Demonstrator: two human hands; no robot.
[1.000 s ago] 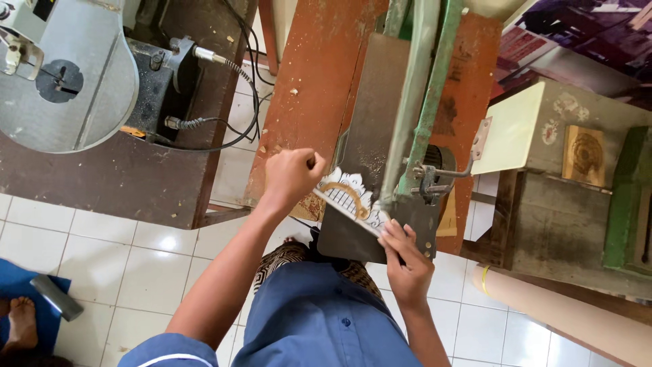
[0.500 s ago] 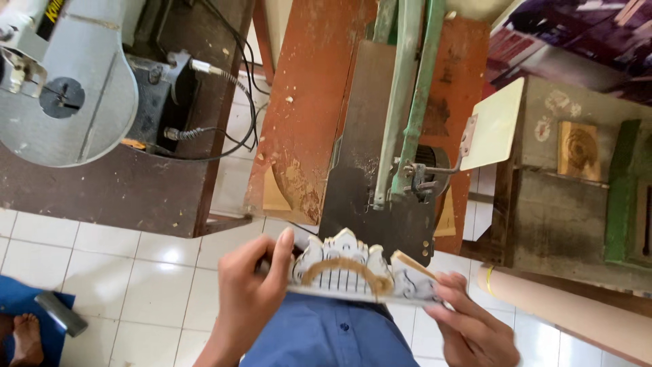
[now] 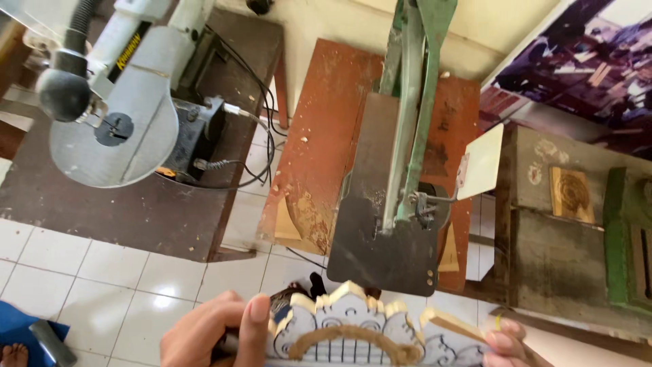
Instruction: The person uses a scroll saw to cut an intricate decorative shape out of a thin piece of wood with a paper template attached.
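Observation:
My left hand (image 3: pixel 214 333) and my right hand (image 3: pixel 506 338) hold a flat carved wooden piece (image 3: pixel 367 329) at the bottom of the head view. It has a scalloped top edge, a paper pattern with scroll lines and a brown arch shape on its face. My left thumb rests on its left end, my right fingers pinch its right end. The piece is lifted clear of the dark metal saw plate (image 3: pixel 384 255) of the green scroll saw (image 3: pixel 411 109), which stands on a worn red-brown table (image 3: pixel 326 143).
A grey band saw (image 3: pixel 122 115) with black cables sits on a dark brown table (image 3: pixel 115 211) at left. A weathered wooden cabinet (image 3: pixel 564 251) with a carved block (image 3: pixel 572 194) stands at right. White tiled floor (image 3: pixel 81 285) below; a blue mat (image 3: pixel 20 333) at lower left.
The carved piece was on the saw plate under the blade a second ago. Both hands have pulled it back off the plate and lifted it toward me.

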